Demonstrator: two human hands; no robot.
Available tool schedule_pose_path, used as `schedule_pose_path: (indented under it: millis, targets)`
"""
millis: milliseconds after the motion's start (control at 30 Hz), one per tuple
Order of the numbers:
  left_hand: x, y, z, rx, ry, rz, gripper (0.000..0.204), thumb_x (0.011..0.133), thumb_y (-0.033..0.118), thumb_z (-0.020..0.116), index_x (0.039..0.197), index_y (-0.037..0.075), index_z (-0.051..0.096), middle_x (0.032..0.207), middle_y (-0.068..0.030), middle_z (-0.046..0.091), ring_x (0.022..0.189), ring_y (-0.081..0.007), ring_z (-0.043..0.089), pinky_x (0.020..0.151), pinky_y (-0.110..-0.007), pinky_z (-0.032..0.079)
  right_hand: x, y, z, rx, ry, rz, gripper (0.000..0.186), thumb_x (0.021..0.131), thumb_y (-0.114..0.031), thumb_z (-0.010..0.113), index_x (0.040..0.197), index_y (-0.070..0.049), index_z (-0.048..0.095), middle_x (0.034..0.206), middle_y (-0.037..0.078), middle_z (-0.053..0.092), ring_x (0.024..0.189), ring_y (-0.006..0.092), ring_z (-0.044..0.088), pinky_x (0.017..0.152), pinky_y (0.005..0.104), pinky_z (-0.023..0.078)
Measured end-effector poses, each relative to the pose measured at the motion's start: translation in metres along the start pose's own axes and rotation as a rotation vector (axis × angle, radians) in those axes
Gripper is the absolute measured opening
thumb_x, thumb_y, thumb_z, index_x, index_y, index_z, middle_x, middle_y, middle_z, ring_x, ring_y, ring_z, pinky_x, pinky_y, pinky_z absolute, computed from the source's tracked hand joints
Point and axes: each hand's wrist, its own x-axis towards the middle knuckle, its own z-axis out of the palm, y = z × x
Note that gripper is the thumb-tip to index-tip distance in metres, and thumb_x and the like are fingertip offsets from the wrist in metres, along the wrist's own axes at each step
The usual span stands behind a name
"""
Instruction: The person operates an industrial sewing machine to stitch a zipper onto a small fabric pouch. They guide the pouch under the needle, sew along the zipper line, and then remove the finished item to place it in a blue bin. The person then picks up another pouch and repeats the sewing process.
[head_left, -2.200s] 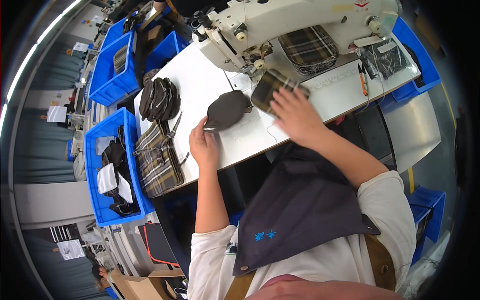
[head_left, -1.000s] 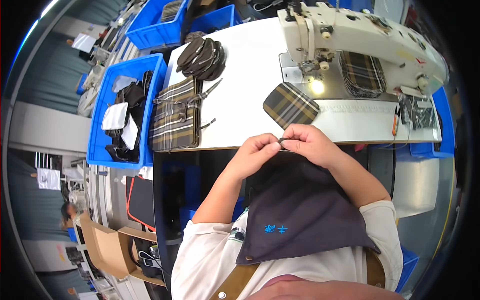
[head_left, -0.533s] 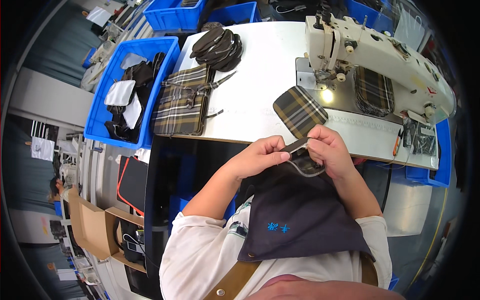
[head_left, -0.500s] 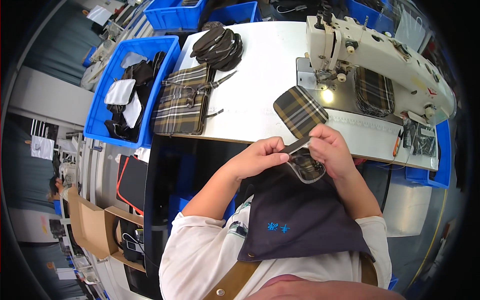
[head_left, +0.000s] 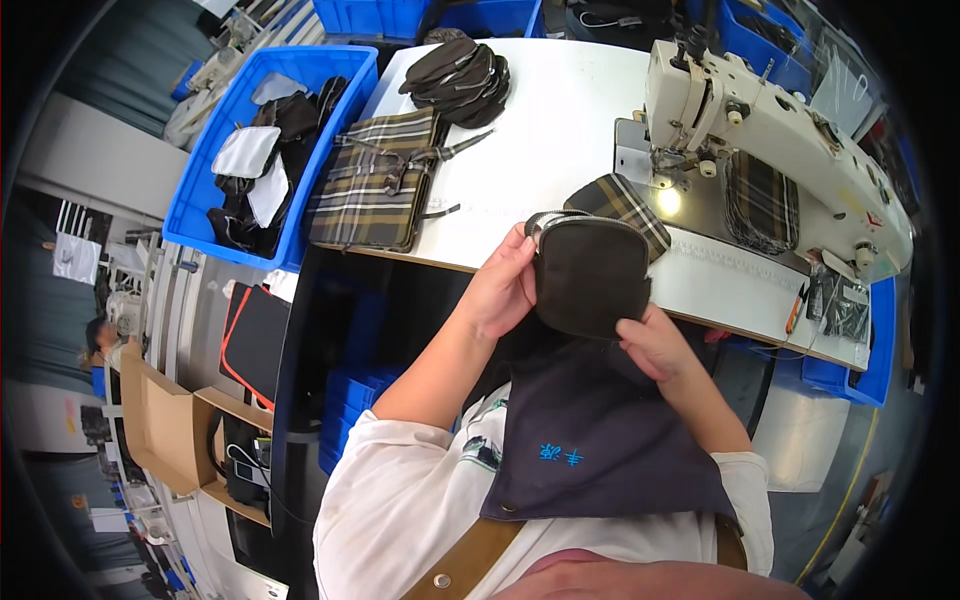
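Between my hands, over the table's near edge, is a dark fabric pouch piece (head_left: 592, 278) with rounded corners and a zipper strip (head_left: 570, 220) curving along its far edge. My left hand (head_left: 508, 285) grips its left side, thumb near the zipper. Its lower right corner is pinched by my right hand (head_left: 655, 340). Just behind it a plaid fabric panel (head_left: 622, 205) lies on the table, partly covered. A sewing machine (head_left: 770, 140) stands to the right, its lamp lit, with a stack of plaid panels (head_left: 762, 200) beneath its arm.
On the white table (head_left: 560, 90) are a pile of dark zippered pieces (head_left: 458, 82) and a stack of larger plaid pieces (head_left: 375, 185) with straps. A blue bin (head_left: 190, 200) of fabric stands left. Orange-handled snips (head_left: 797, 308) lie near the right edge.
The pouch piece has turned so its plain dark face shows, and it is raised in front of the plaid panel. My right hand has moved down to its lower corner.
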Motion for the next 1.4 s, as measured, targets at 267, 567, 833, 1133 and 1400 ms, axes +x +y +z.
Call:
schedule_pose_path:
  millis: [267, 567, 833, 1133, 1400]
  targets:
    - [0.018, 0.014, -0.011, 0.509, -0.115, -0.233, 0.048, 0.101, 0.051, 0.070, 0.120, 0.007, 0.069, 0.108, -0.0018, 0.073, 0.101, -0.0097, 0.066, 0.094, -0.027, 0.051, -0.004, -0.042, -0.005, -0.845, 0.002, 0.129, 0.031, 0.100, -0.027, 0.069, 0.105, 0.003, 0.076, 0.080, 0.010, 0.074, 0.073, 0.0159, 0.068, 0.065, 0.0325, 0.054]
    - [0.034, 0.028, 0.008, 0.740, -0.150, -0.250, 0.024, 0.101, 0.025, 0.074, 0.113, 0.005, 0.071, 0.103, 0.0005, 0.073, 0.096, -0.0087, 0.064, 0.091, -0.028, 0.051, 0.002, -0.033, 0.000, -1.185, 0.010, -0.076, 0.035, 0.097, -0.035, 0.068, 0.104, -0.001, 0.075, 0.088, 0.023, 0.073, 0.083, 0.0428, 0.070, 0.077, 0.0468, 0.054]
    - [0.049, 0.035, -0.002, 0.780, -0.167, -0.144, 0.016, 0.103, 0.017, 0.071, 0.112, 0.004, 0.072, 0.104, 0.0015, 0.073, 0.096, -0.0070, 0.065, 0.090, -0.025, 0.052, 0.008, -0.073, -0.004, -1.311, -0.213, -0.118, 0.041, 0.100, -0.044, 0.067, 0.103, -0.004, 0.075, 0.091, 0.020, 0.074, 0.085, 0.0416, 0.070, 0.077, 0.0459, 0.054]
    - [0.082, 0.062, -0.020, 0.708, -0.218, -0.263, 0.015, 0.103, 0.018, 0.072, 0.110, 0.005, 0.074, 0.100, 0.0016, 0.076, 0.092, -0.0069, 0.068, 0.088, -0.024, 0.053, 0.095, -0.104, -0.084, -1.994, -0.117, -0.838, 0.031, 0.098, -0.023, 0.069, 0.127, -0.012, 0.074, 0.135, 0.006, 0.071, 0.120, 0.0270, 0.067, 0.101, 0.0410, 0.054]
    - [0.126, 0.111, -0.014, 0.787, -0.435, -0.235, 0.031, 0.100, 0.034, 0.073, 0.100, 0.003, 0.069, 0.104, -0.0130, 0.076, 0.095, -0.0206, 0.071, 0.088, -0.034, 0.055, 0.096, -0.100, -0.079, -2.001, -0.161, -0.818, 0.048, 0.088, -0.033, 0.080, 0.123, -0.001, 0.072, 0.132, 0.008, 0.070, 0.124, 0.0282, 0.062, 0.103, 0.0424, 0.051]
